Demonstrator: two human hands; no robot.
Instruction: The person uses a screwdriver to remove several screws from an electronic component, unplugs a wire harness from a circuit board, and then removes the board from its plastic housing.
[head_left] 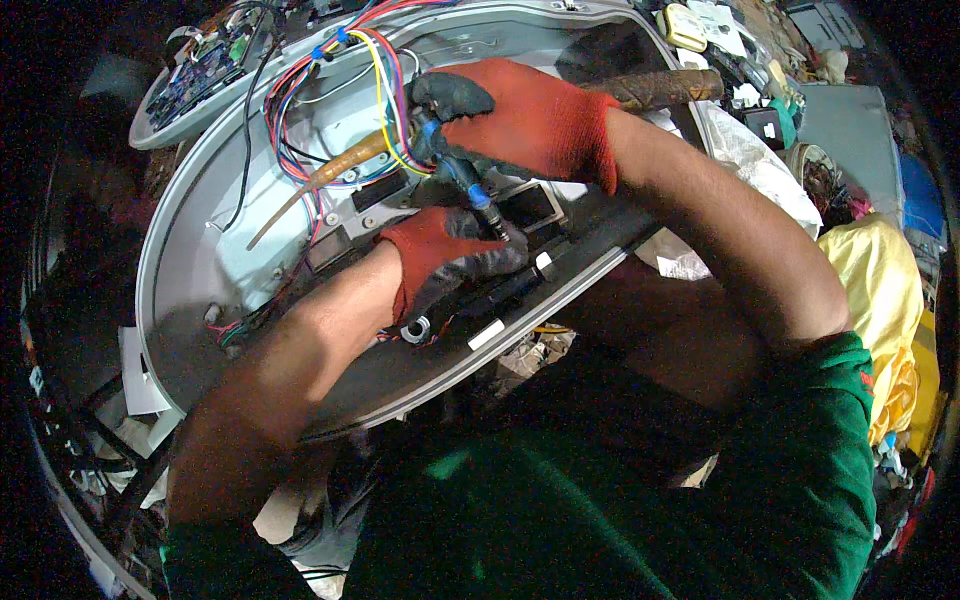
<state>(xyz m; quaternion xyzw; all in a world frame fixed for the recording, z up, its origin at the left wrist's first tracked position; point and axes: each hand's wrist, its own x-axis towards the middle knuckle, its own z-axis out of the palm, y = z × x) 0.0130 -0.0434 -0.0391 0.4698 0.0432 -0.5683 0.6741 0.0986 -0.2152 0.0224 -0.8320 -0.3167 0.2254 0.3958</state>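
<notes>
Both my hands wear red work gloves with dark palms. My left hand (458, 250) is closed round the lower end of a dark tube with blue bands (466, 183), perhaps a wrapped cable bundle. At its upper end, my right hand (510, 122) grips the same tube with the thumb bent over it. A loop of coloured wires (285, 125) hangs beside my right fingers. Beneath them lies a large grey casing (185, 240), open side up. A brown tapered rod (345, 165) points left from below my right hand; a thick rusty end (668, 89) shows beyond the wrist.
Dark modules and a rectangular frame (533, 206) sit inside the casing. Circuit boards (215, 75) lie in another shell at the far left. On the right are white sheeting (765, 165), a yellow cloth (875, 290) and mixed scrap. A thin black cable (248, 140) crosses the casing's left side.
</notes>
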